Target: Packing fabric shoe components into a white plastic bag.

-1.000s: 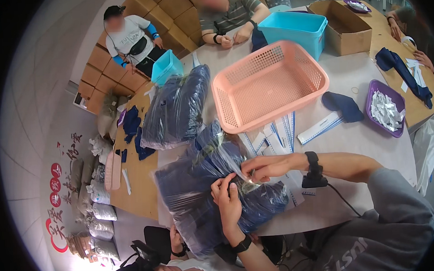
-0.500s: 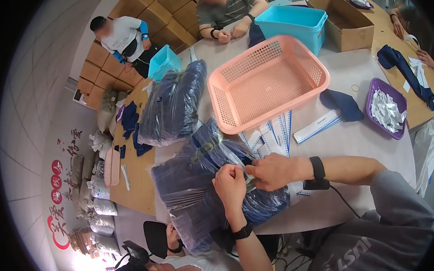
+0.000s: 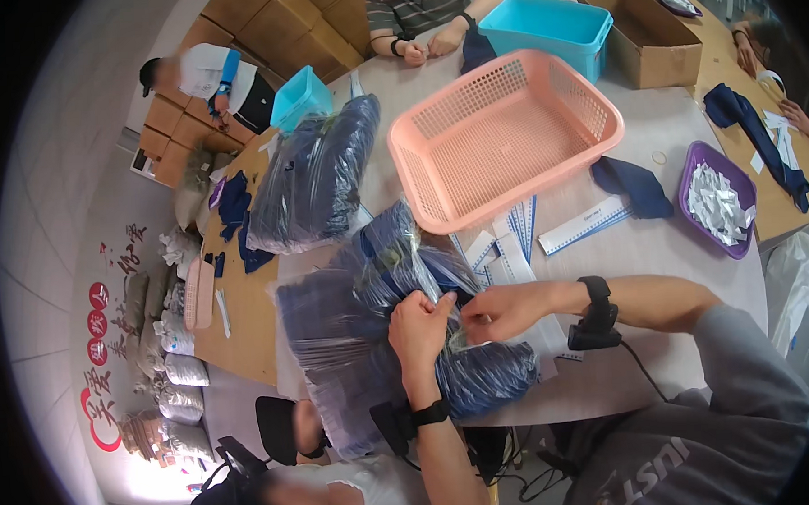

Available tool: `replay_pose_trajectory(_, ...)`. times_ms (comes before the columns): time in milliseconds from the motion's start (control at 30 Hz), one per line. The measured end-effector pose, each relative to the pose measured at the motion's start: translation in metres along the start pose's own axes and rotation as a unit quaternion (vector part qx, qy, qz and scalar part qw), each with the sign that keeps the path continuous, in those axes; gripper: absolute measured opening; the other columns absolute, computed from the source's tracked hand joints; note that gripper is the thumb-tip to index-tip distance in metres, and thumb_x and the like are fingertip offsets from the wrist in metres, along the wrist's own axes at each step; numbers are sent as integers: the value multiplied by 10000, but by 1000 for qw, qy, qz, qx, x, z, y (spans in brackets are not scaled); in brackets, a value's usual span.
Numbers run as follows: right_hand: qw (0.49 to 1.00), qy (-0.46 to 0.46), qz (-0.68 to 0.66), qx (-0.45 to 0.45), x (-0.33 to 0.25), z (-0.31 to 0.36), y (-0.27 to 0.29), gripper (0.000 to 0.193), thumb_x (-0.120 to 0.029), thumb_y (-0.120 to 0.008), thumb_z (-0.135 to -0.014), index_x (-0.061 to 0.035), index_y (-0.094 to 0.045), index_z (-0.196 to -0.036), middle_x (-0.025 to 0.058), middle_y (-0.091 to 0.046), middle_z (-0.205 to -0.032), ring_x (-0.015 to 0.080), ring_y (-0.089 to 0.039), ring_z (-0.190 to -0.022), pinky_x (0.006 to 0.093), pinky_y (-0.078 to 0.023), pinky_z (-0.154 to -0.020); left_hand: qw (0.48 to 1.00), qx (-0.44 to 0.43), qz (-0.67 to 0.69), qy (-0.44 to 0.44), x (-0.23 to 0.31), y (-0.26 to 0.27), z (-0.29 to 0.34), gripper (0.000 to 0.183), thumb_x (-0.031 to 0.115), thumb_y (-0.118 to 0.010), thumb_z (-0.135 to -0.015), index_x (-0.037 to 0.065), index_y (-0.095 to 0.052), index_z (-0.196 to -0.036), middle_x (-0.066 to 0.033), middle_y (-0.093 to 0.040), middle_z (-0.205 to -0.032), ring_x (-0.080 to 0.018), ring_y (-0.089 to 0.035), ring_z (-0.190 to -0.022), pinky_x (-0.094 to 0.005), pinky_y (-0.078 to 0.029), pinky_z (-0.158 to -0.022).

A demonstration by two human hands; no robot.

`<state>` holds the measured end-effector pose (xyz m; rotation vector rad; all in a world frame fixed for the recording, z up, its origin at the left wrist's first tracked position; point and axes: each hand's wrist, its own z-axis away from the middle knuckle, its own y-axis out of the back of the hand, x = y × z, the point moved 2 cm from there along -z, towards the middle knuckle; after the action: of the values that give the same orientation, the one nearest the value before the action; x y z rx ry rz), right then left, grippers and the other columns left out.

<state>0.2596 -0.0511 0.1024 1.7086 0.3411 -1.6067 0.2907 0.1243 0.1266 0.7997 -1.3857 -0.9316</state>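
Near the front edge of the desk [image 3: 635, 256] lies a puffy clear plastic bag of dark blue cloth [image 3: 321, 310], and both of your hands meet at its right side, just beside each other. Your left hand [image 3: 419, 331] pinches a gathered fold of the film between thumb and forefinger; your right hand [image 3: 505, 313] is bunched narrow against the same film, though I can't tell whether its fingertips have hold of it. The step you're on looks like working that gathered film with both hands, and I'd judge that your next move calls for a firm left pinch and light fingers on the right, since thin film may slip or tear. Beyond it on the desk sits a second wrapped bundle [image 3: 316, 180], with a pink basket [image 3: 499, 144] to its right. White measuring strips [image 3: 584, 227], a loose piece of blue cloth [image 3: 636, 186] and a purple tray [image 3: 687, 195] of pale scraps are spread further right, with a turquoise bin [image 3: 540, 52] and a cardboard box [image 3: 653, 57] at the back. Around you are co-workers, one in a striped shirt [image 3: 421, 19] across from you, with stacked cartons [image 3: 277, 23] behind and sacks [image 3: 186, 368] by the wall.
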Motion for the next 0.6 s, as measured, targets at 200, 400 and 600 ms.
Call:
replay_pose_trajectory(200, 997, 45, 53, 47, -14, 18, 3, 244, -222, -623, -887, 7, -609, -804, 197, -650, -711, 365, -657, -690, 448, -476, -635, 993, 21, 106, -44, -7, -3, 2, 500, 382, -782, -824, 5, -511, -637, -119, -526, -574, -268, -522, -554, -401, -396, -550)
replay_pose_trajectory(400, 988, 108, 13, 108, -19, 37, 9, 217, -149, -663, -904, 7, -583, -778, 180, -604, -616, 358, -625, -572, 441, -456, -552, 990, -23, 131, -56, -9, -7, -2, 433, 311, -743, -882, -27, -535, -708, -94, -543, -609, -249, -498, -568, -374, -403, -582)
replay_pose_trajectory(600, 976, 119, 91, 160, -31, 23, 7, 155, -119, -678, -862, -13, -578, -810, 171, -610, -613, 382, -636, -608, 459, -465, -561, 936, -146, 276, -162, -10, 20, 24, 143, 126, -642, -949, -14, -647, -973, -117, -646, -1060, -248, -586, -995, -368, -417, -952)
